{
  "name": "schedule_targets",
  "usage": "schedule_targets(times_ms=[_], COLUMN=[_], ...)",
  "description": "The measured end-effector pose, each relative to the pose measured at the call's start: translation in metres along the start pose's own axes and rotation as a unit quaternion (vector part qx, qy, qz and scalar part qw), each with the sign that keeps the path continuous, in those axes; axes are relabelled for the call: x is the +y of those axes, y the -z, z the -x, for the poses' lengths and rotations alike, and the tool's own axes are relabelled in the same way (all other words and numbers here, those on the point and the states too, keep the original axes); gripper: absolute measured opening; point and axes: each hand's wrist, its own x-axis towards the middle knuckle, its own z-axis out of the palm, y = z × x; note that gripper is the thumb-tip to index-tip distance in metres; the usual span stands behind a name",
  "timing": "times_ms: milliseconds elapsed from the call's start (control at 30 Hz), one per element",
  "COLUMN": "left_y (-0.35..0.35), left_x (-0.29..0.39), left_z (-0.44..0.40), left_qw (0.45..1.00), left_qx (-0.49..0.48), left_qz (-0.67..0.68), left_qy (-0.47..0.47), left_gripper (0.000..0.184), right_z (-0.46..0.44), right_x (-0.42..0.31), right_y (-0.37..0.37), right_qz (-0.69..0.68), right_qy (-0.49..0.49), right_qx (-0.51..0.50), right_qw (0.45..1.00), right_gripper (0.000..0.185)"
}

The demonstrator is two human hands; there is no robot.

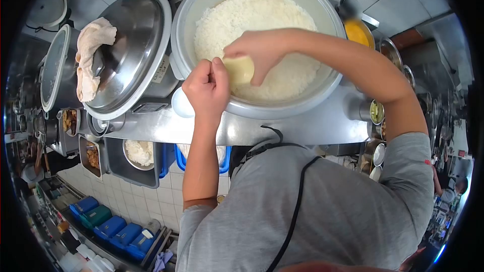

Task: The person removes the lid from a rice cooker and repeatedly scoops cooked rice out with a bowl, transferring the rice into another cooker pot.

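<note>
A large round pot (184,25) full of cooked white rice (262,12) stands in front of me on the metal counter. Over the near left part of the rice is a small pale yellow bowl (241,72). My right hand (264,52) reaches in from the right, its thumb and fingers spanning the bowl. My left hand (205,84) is closed in a fist at the bowl's left edge, above the pot's near rim, thumb up. Its fingertips are hidden. A small white bowl (181,103) sits beside my left wrist.
Left of the pot stands a lidded pot (133,45) with a cloth (91,52) on its lid. A pan with yellow food (359,32) is at the right. Below the metal counter (302,128) are a grey tub (118,158), a tray of brown food (93,156) and blue bins (108,226).
</note>
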Motion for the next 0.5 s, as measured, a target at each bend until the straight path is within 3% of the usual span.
schedule_targets(times_ms=[100, 167, 200, 267, 300, 367, 400, 467, 500], left_y=[0.001, 0.001, 0.000, 0.000, -0.001, -0.001, -0.001, 0.001, -0.001], left_x=[-0.001, 0.000, 0.002, 0.002, 0.001, 0.000, 0.000, -0.002, -0.001], left_z=[-0.001, 0.000, 0.000, -0.001, -0.001, 0.002, 0.004, 0.003, 0.003], left_qw=[1.000, 1.000, 1.000, 1.000, 1.000, 1.000, 1.000, 1.000, 1.000], left_qx=[-0.001, -0.007, -0.005, -0.003, 0.002, 0.003, 0.002, -0.010, -0.011], left_qz=[0.002, -0.005, -0.005, -0.006, -0.005, -0.003, -0.002, -0.013, -0.008], left_qy=[-0.002, -0.006, -0.005, -0.004, -0.009, -0.011, -0.001, 0.010, 0.007], left_gripper=[0.044, 0.044, 0.044, 0.043, 0.043, 0.043, 0.043, 0.043, 0.043], right_z=[-0.006, -0.037, -0.053, -0.085, -0.094, -0.098, -0.087, -0.060, -0.047], right_x=[0.030, 0.068, 0.082, 0.101, 0.098, 0.083, 0.064, 0.019, 0.013], right_y=[0.039, 0.052, 0.044, 0.022, 0.013, -0.013, -0.016, -0.004, -0.012], right_qz=[-0.049, 0.094, 0.091, 0.089, 0.088, 0.149, 0.147, 0.032, 0.035], right_qy=[-0.055, -0.120, -0.120, -0.092, -0.092, 0.087, 0.080, -0.012, -0.016], right_qx=[0.084, 0.178, 0.179, 0.317, 0.317, 0.341, 0.341, 0.109, 0.111], right_qw=[0.994, 0.972, 0.972, 0.940, 0.940, 0.924, 0.925, 0.993, 0.993], right_gripper=[0.052, 0.066, 0.066, 0.060, 0.060, 0.064, 0.064, 0.067, 0.067])
